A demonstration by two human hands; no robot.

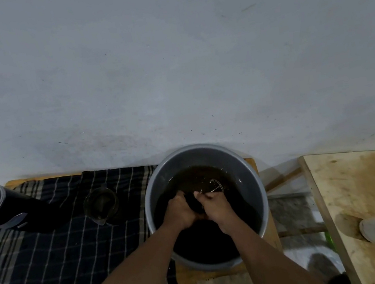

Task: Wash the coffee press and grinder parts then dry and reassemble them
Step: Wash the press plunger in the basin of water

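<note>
Grey wall behind the desk [186,282]. In the basin [198,157] my left hand [183,212] and right hand [216,204] both gripped a dark part [195,204]; firm hold, rub submerged, I judged.

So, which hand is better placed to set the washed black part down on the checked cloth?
Probably the left hand: it grips the black part, and the checked cloth lies left of the basin. The right hand would have to cross over.

Wooden table [258,165]: checked cloth [53,261], grey basin [199,156].
</note>
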